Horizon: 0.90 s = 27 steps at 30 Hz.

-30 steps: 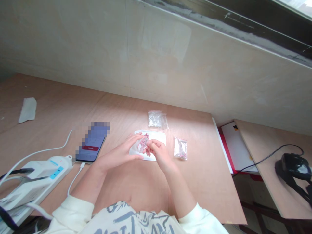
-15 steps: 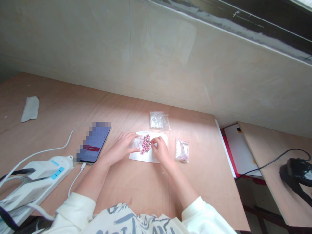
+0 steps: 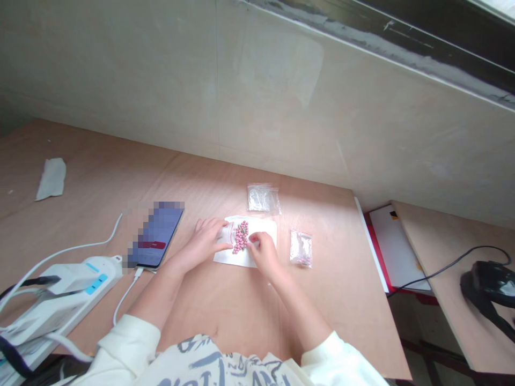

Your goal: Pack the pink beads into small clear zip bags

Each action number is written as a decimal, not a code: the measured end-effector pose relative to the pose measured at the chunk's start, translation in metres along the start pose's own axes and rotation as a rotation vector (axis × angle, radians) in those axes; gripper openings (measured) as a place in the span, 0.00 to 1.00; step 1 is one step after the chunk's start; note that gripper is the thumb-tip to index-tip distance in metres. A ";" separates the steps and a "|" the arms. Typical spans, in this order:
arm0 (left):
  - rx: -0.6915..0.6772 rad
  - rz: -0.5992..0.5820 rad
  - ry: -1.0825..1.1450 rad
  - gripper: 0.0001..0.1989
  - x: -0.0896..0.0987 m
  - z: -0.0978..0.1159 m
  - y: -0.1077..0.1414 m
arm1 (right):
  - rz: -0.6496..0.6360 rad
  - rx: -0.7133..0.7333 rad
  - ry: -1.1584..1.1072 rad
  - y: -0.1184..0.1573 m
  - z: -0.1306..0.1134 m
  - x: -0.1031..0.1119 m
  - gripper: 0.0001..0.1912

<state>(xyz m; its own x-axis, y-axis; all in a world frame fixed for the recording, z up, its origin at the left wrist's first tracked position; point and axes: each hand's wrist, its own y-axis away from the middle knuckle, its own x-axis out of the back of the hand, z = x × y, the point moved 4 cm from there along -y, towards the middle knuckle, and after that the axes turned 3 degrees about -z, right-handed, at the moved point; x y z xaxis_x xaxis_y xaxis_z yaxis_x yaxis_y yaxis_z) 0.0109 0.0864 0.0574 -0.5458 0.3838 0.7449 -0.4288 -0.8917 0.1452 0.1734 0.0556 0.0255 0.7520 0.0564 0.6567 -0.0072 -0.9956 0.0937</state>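
The person's left hand (image 3: 203, 241) is gripping the left end of a small zip bag (image 3: 237, 237) with a red seal, fingers curled half closed over it and the thumb lying along its lower edge. The right hand (image 3: 263, 253) is pressing its bunched fingertips (image 3: 253, 238) against the bag's right side, nearly closed, though I can't tell whether they're actually pinching anything. Pink beads (image 3: 240, 237) are sitting in a tight cluster inside the bag, between the two hands. The bag is lying on a white sheet (image 3: 267, 228), and nothing is standing between it and the hands. Just beyond the sheet, a clear plastic bag (image 3: 263, 198) is lying flat, while a second bag (image 3: 301, 249) holding a few pink beads is resting just to its right. To the sheet's left, a phone (image 3: 155, 236) with a blurred screen is lying near a white power strip (image 3: 66, 292). Both forearms are angling inward from white sleeves (image 3: 137, 335), with the wrists low over the plywood table (image 3: 201, 182).
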 end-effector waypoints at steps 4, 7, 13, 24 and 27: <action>-0.005 -0.016 -0.007 0.22 -0.005 -0.004 0.000 | -0.029 0.032 -0.003 0.004 0.011 -0.005 0.02; -0.010 -0.027 -0.009 0.23 -0.009 -0.005 0.001 | -0.036 0.052 -0.013 0.004 0.009 -0.005 0.02; -0.038 -0.060 -0.037 0.22 -0.013 0.003 0.003 | -0.030 0.037 -0.226 0.002 -0.013 0.004 0.03; -0.045 -0.029 -0.051 0.23 -0.018 -0.009 0.003 | 0.018 0.004 -0.037 0.012 -0.001 -0.006 0.03; -0.031 -0.036 -0.052 0.23 -0.019 -0.005 0.003 | 0.036 0.002 -0.124 0.008 -0.009 -0.002 0.02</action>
<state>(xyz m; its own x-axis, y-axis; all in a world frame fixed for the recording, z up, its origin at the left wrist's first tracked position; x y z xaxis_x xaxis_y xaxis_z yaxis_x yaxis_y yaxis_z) 0.0163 0.0772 0.0409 -0.4918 0.4021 0.7723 -0.4705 -0.8691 0.1529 0.1656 0.0477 0.0314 0.8269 0.0113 0.5622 -0.0342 -0.9969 0.0702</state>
